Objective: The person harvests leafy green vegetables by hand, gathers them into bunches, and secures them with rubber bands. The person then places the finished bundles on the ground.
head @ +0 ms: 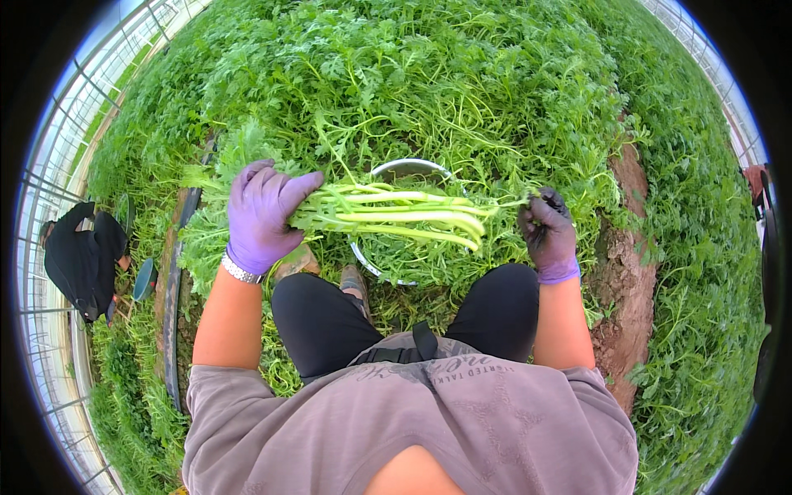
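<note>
My left hand (265, 213), in a purple glove, grips a bunch of leafy green stalks (414, 213); the leaves point left and the pale stem ends point right. At the right, my right hand (547, 232) wears a purple glove darkened with dirt. Its fingers pinch a thin leafy sprig (515, 202) beside the stem ends. Below the bunch is a round container with a pale rim (413, 164), partly hidden by the stalks, with loose greens within the rim.
Dense leafy plants (402, 74) grow ahead and on both sides. A bare soil strip (622, 297) runs at the right, a dark hose or pipe (173, 297) at the left. A person in dark clothes (80, 260) crouches far left near a green basin (145, 279).
</note>
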The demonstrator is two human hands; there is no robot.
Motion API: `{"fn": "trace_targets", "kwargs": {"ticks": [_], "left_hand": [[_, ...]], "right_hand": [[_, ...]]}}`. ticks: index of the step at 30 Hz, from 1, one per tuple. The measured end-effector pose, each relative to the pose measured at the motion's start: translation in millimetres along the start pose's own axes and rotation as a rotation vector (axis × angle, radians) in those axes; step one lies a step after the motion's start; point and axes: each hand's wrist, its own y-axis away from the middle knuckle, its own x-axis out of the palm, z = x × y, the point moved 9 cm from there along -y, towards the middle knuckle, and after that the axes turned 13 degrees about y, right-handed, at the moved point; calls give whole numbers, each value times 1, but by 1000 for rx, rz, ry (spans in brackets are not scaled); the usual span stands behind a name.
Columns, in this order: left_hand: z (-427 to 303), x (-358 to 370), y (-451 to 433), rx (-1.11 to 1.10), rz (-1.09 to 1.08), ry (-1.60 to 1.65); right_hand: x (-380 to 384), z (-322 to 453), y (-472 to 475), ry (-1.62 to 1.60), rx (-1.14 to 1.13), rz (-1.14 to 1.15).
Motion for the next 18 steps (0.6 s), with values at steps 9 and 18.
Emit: {"fn": "trace_targets", "kwargs": {"ticks": [9,18], "left_hand": [[-30,-24,7,197,-33,-121],[-29,-26,-6,245,-20,-220]], "right_hand": [[84,16,-11,743,-294,315],[183,1,26,667,135,681]]}}
